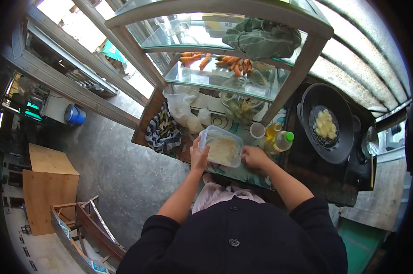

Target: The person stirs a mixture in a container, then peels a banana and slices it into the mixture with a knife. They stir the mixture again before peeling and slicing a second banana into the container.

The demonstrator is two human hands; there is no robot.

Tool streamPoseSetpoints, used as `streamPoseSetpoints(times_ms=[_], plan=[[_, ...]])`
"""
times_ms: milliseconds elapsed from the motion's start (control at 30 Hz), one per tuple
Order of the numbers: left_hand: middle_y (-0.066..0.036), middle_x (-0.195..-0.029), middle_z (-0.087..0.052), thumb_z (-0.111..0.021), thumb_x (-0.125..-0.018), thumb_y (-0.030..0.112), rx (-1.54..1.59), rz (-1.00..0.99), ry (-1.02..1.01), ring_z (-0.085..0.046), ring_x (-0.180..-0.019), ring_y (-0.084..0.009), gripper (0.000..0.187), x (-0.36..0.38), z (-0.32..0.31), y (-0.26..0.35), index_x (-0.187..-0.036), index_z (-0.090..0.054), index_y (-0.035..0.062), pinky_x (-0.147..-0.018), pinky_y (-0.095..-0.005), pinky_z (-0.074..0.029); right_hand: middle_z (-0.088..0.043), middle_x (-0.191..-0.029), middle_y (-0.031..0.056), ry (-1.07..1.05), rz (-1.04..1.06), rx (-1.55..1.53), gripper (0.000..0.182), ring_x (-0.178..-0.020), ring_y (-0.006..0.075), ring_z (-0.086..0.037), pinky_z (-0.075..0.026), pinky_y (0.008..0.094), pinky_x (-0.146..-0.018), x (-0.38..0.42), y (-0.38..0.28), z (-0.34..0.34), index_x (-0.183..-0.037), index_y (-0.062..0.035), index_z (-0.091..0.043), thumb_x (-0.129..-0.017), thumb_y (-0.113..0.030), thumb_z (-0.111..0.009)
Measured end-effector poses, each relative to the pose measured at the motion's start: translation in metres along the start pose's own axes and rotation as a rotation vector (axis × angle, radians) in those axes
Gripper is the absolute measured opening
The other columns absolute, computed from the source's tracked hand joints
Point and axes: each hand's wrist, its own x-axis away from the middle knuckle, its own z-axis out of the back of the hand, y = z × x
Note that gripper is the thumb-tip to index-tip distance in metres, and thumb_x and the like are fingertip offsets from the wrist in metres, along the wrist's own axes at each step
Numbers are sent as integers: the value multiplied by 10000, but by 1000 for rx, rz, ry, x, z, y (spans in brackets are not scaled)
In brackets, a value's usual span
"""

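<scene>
A clear plastic food container (215, 133) with a pale, floury-looking mass (223, 151) inside is tilted over the counter's front edge. My left hand (199, 156) grips its left side, thumb over the rim. Close by its right rim, my right hand (256, 158) is closed with the fingers curled; what it holds, if anything, is hidden. Just beyond that hand stand a white cup (257, 130), a small bottle of yellow oil (273, 131) and a green-capped bottle (279, 142).
On the right, a black wok (318, 141) with yellow pieces frying (325, 124) sits on the stove. A ladle (370, 142) lies beside it. A glass-shelved case (206, 80) with carrots (236, 63) rises behind the counter. Plastic bags (181, 106) crowd the left.
</scene>
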Motion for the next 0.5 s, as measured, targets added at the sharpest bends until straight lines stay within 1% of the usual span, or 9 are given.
streamPoseSetpoints(times_ms=[67,100,167,200,267,367,400,467,500], plan=[[-233,-1182,-400,-594,-809,294,109,148,-34,-545,-987,-367,618,6,0,18,-1382,-401,163,-671,-390,-556,-662,-869,186,268,-171,-213,146,-867,392,-619,-480,472,-731,-8,15,-7,-944,-74,-612,-833,-149,-553],[-233,-1182,-400,-594,-809,294,115,146,-33,-545,-987,-367,618,1,-3,7,-1382,-401,163,-671,-390,-556,-662,-869,186,269,-170,-207,146,-867,392,-619,-480,472,-731,-6,16,-6,-944,-74,-612,-833,-149,-553],[-256,-1171,-437,-588,-800,299,-6,-42,10,-518,-1035,-384,624,-13,-5,-25,-1377,-408,143,-886,-425,-461,-664,-874,181,77,-126,11,142,-871,388,-620,-483,464,-739,-4,14,-7,-928,-70,-617,-834,-158,-557],[-256,-1171,-437,-588,-800,299,-12,-42,10,-518,-1035,-384,624,-13,-3,-21,-1377,-408,143,-886,-425,-461,-664,-874,181,77,-124,5,142,-871,388,-620,-483,464,-739,-5,13,-8,-928,-70,-617,-834,-158,-557],[-276,-1168,-461,-585,-786,297,-25,-35,16,-491,-1076,-395,633,-9,-4,-15,-1372,-415,132,-995,-415,-353,-665,-887,185,168,-86,-199,150,-874,388,-622,-484,471,-749,-1,14,-11,-935,-70,-619,-845,-162,-543],[-281,-1178,-453,-578,-782,291,-68,-3,2,-489,-1075,-398,630,-8,-5,-6,-1371,-417,134,-979,-413,-377,-664,-906,191,220,-215,-2,164,-891,399,-618,-486,472,-758,-1,23,-13,-946,-63,-617,-858,-172,-531],[-281,-1178,-453,-578,-782,291,-68,-4,7,-489,-1075,-398,630,-8,-6,-4,-1371,-417,134,-979,-413,-377,-664,-906,191,219,-209,-1,164,-891,399,-618,-486,472,-758,-1,19,-11,-946,-63,-617,-858,-172,-531],[-284,-1181,-450,-558,-784,310,-146,-60,37,-480,-1080,-405,664,-4,-10,-2,-1406,-387,154,-984,-415,-374,-664,-918,195,-132,-53,117,178,-892,402,-617,-485,479,-763,3,13,-13,-960,-61,-618,-872,-180,-518],[-284,-1181,-450,-558,-784,310,-151,-58,28,-480,-1080,-405,664,-4,-8,-1,-1406,-387,154,-984,-415,-374,-664,-918,195,-132,-59,109,178,-892,402,-617,-485,479,-763,2,16,-14,-960,-61,-618,-872,-180,-518]])
